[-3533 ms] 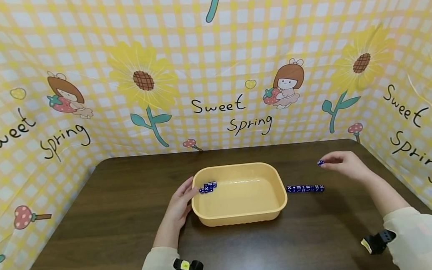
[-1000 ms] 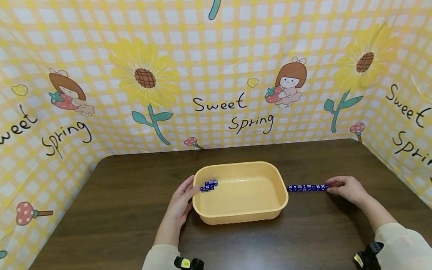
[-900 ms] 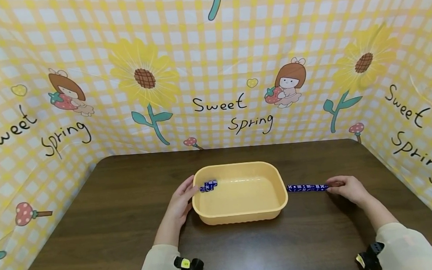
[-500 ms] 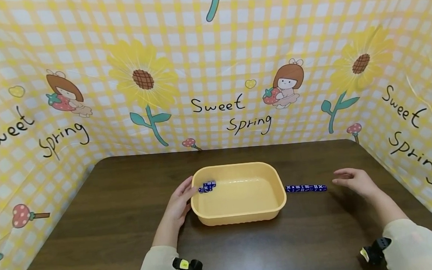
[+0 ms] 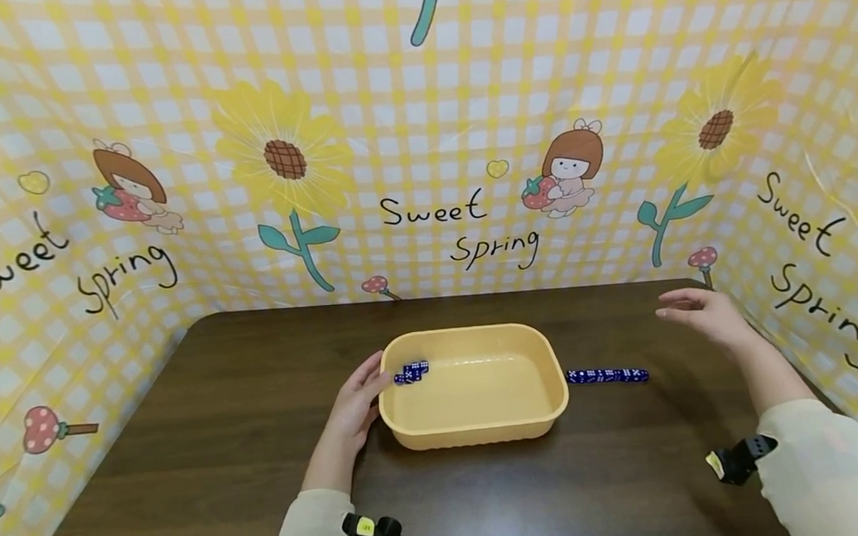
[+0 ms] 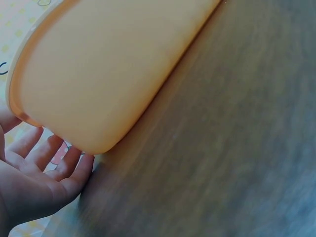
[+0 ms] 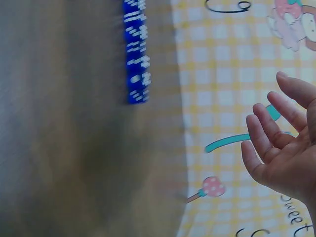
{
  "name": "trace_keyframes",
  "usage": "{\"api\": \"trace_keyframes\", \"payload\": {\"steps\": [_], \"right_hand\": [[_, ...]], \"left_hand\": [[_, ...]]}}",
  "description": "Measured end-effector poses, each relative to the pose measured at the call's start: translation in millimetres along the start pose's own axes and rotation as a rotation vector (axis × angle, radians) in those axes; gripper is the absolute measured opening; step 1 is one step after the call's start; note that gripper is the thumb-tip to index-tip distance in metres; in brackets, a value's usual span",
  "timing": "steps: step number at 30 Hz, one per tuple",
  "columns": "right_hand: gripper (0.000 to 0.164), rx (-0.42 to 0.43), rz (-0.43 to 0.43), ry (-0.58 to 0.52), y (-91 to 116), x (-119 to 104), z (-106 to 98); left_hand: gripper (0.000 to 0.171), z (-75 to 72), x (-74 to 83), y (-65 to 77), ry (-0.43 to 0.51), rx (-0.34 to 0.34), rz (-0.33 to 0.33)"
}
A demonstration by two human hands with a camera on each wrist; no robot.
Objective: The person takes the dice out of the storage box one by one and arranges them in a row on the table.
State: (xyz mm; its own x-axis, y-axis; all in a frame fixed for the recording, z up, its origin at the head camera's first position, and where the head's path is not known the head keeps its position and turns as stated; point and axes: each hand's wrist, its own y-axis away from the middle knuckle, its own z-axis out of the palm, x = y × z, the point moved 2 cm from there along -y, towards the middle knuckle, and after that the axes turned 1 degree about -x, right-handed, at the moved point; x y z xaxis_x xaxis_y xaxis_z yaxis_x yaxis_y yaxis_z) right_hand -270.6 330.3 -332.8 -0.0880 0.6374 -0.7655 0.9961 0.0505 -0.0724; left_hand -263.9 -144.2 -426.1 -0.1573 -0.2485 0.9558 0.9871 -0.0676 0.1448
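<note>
Left hand (image 5: 351, 408): open – fingers resting on the tub (image 5: 478, 431) at its 9 o'clock
Right hand (image 5: 705, 319): open, empty, raised
Done: dice row (image 5: 607, 376) at tub's 3 o'clock on the surface
Left: few dice in tub (image 5: 411, 372)

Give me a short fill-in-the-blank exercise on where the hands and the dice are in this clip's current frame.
1. The left hand rests against the yellow ____'s outer wall.
2. A few blue dice lie inside the tub, near its ____ wall.
3. The row of blue dice lies on the ____, right of the tub.
4. The right hand holds ____.

Missing words: tub; left; table; nothing
</note>
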Motion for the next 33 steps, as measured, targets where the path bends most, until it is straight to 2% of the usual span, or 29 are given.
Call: {"api": "trace_keyframes", "payload": {"steps": [9, 14, 23, 33], "right_hand": [[0.054, 0.005, -0.047, -0.016, -16, -33, -1], [0.05, -0.001, -0.063, -0.08, -27, -48, 8], [0.044, -0.06, -0.102, -0.179, -48, -72, 45], [0.037, -0.117, -0.089, -0.3, -64, -100, 93]], "left_hand": [[0.047, 2.0, -0.1, 0.2, 0.007, 0.002, -0.004], [0.048, 1.7, 0.2, 0.4, 0.0, 0.002, 0.0], [0.047, 1.2, 0.7, 1.8, -0.005, 0.008, -0.004], [0.047, 1.9, 1.0, 1.6, 0.003, 0.009, 0.001]]}}
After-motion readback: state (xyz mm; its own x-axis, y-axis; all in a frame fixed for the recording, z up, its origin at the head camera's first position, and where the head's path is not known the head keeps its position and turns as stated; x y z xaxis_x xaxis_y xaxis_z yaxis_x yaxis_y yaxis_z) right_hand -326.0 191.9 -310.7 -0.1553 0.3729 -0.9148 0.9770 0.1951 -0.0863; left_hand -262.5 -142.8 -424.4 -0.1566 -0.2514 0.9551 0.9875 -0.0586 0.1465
